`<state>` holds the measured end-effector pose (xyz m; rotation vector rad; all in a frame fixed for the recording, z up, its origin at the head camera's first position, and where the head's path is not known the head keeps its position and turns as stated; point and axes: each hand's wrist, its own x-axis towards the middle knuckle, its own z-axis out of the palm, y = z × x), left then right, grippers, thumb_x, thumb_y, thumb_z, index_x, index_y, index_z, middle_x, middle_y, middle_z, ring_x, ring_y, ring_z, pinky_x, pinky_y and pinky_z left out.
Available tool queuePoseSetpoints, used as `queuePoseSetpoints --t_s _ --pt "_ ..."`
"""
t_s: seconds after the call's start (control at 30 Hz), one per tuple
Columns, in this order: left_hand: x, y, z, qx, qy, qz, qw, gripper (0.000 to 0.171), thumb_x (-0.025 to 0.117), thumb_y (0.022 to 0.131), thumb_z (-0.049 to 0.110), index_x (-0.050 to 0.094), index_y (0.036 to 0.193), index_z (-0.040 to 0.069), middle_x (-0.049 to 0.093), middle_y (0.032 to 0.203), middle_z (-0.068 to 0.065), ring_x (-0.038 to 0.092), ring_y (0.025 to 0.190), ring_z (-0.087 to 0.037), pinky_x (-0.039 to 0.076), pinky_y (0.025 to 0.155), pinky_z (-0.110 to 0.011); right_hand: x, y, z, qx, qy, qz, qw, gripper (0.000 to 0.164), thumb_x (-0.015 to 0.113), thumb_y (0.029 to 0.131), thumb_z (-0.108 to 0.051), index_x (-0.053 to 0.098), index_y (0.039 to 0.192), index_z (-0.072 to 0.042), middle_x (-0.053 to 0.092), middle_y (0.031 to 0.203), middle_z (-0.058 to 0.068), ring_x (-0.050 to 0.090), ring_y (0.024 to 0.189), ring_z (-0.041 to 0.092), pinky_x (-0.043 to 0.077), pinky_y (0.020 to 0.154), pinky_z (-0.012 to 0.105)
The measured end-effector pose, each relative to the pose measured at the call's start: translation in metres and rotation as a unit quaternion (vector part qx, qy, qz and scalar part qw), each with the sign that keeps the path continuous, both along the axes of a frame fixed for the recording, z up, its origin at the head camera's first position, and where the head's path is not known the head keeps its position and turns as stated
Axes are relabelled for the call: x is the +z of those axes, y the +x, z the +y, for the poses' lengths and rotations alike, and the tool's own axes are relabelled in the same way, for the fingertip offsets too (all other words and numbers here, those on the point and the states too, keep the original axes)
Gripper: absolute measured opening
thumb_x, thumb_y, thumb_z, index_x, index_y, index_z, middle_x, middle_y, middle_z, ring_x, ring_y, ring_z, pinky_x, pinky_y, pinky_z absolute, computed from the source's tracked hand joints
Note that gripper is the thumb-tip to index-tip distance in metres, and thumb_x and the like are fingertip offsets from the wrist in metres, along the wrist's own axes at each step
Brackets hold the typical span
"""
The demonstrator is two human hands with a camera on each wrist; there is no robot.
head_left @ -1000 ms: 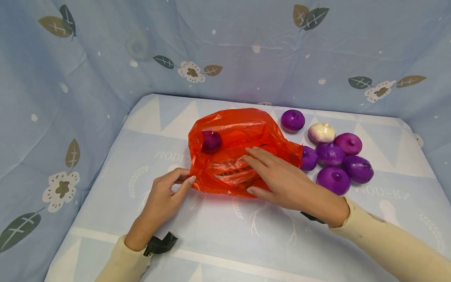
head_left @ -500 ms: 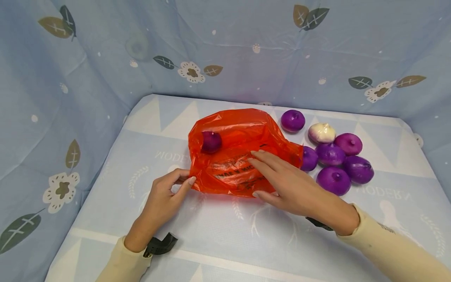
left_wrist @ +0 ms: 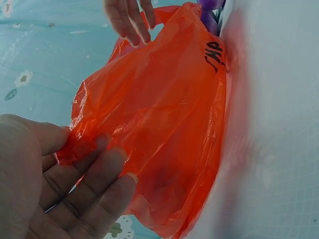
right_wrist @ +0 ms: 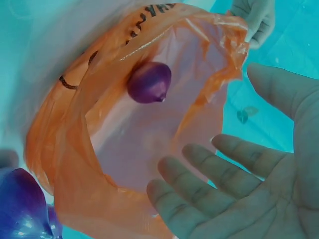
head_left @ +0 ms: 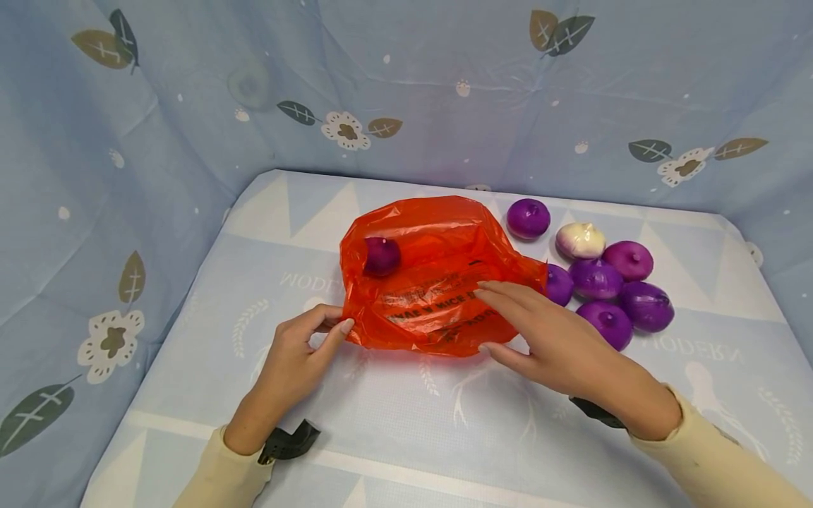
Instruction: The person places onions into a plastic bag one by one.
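Left grip: from my end I see the left hand [head_left: 292, 363] pinching the near left corner of the red bag [head_left: 425, 217] between thumb and fingers.
Right fingers: I see the right hand [head_left: 555, 339] with its fingers extended and slightly spread, gripping nothing, at the bag's near right side; whether they touch the plastic I cannot tell.
Bag: it lies on the worktop [head_left: 381, 416] between the hands, mouth spread wide, dark lettering on the plastic.
Inside: I make out one purple onion [head_left: 382, 257] toward the bag's left side.
Onions outside: to the right I count six loose purple onions [head_left: 627, 260] and one pale onion [head_left: 582, 240]; one purple onion sits apart near the bag's far right edge, and another is partly hidden by the bag.
Surround: a blue patterned curtain [head_left: 432, 63] hangs behind.
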<state>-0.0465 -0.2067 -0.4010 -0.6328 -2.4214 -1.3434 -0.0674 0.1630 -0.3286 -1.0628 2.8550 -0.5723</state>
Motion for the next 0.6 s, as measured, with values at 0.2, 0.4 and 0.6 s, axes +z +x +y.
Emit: queuePoseSetpoints --t_s 0.2,0.4,0.6 --pt "0.0 0.0 0.0 0.001 -0.001 0.001 1.0 0.02 0.077 0.093 -0.001 0.073 0.109 0.01 0.076 0.096 -0.001 0.071 0.086 -0.014 0.056 0.084 -0.017 0.0 0.004 0.008 -0.005 -0.018 0.003 1.0 0.069 0.08 0.093 -0.036 0.053 0.153 -0.013 0.055 0.152 0.006 0.051 0.14 0.029 0.048 0.109 0.054" --pt "0.0 0.0 0.0 0.002 -0.002 -0.002 1.0 0.022 0.077 0.092 -0.002 0.073 0.11 0.01 0.076 0.096 0.001 0.071 0.086 -0.013 0.056 0.084 -0.017 -0.002 0.009 0.016 -0.005 -0.042 0.019 0.999 0.069 0.085 0.09 -0.03 0.055 0.15 -0.014 0.058 0.148 0.004 0.055 0.136 0.027 0.052 0.103 0.053" --pt "0.0 0.0 0.0 0.003 -0.001 -0.003 1.0 0.02 0.078 0.092 -0.001 0.073 0.109 0.009 0.075 0.096 0.001 0.071 0.085 -0.013 0.056 0.083 -0.017 -0.007 0.015 0.023 -0.009 -0.067 0.017 0.998 0.071 0.087 0.088 -0.024 0.056 0.15 -0.014 0.059 0.148 0.002 0.055 0.135 0.025 0.054 0.101 0.052"
